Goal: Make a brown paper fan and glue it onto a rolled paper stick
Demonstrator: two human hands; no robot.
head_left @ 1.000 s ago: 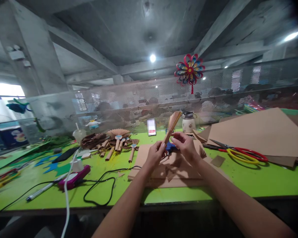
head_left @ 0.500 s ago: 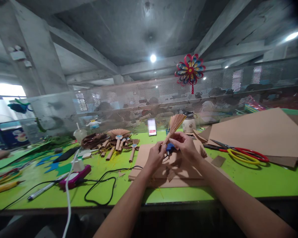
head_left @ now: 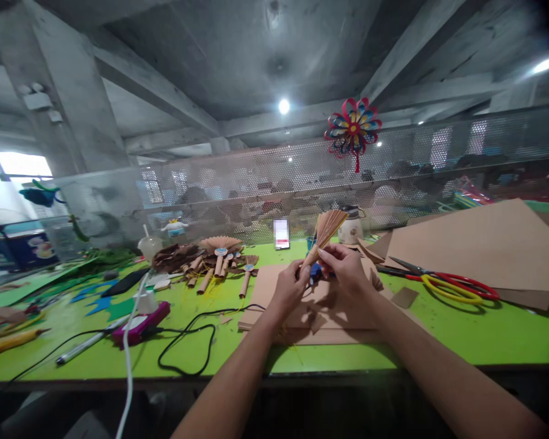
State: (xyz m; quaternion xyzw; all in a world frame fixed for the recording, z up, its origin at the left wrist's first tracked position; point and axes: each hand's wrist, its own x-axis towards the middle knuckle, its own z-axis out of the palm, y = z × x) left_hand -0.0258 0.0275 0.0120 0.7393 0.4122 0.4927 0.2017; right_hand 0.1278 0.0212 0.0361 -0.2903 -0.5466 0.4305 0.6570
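A small pleated paper fan (head_left: 330, 227) in brown paper is held up above the stacked sheets, its folds spreading toward the top right. My left hand (head_left: 291, 286) is closed around its rolled handle. With thumb and fingertips, my right hand (head_left: 345, 267) pinches the base of the pleats. Just beneath my hands lies a blue object (head_left: 316, 272), mostly hidden, its kind unclear. Brown paper sheets (head_left: 263, 292) are stacked below, with a torn scrap (head_left: 319, 323) on top. More finished-looking paper fans (head_left: 219, 247) with round labels lie to the left.
Red-handled and yellow-handled scissors (head_left: 452, 292) lie right, before large brown sheets (head_left: 476, 244). Left are a purple power strip (head_left: 141, 326), a black cable (head_left: 213, 338), a white cord (head_left: 126, 360) and a pen (head_left: 80, 349). Another person's hand (head_left: 2, 317) is at the far left edge. A phone (head_left: 281, 234) stands behind.
The fan has tilted slightly further right and its pleats look wider. My right fingers have shifted a little on its base. Another person's hand has appeared at the far left.
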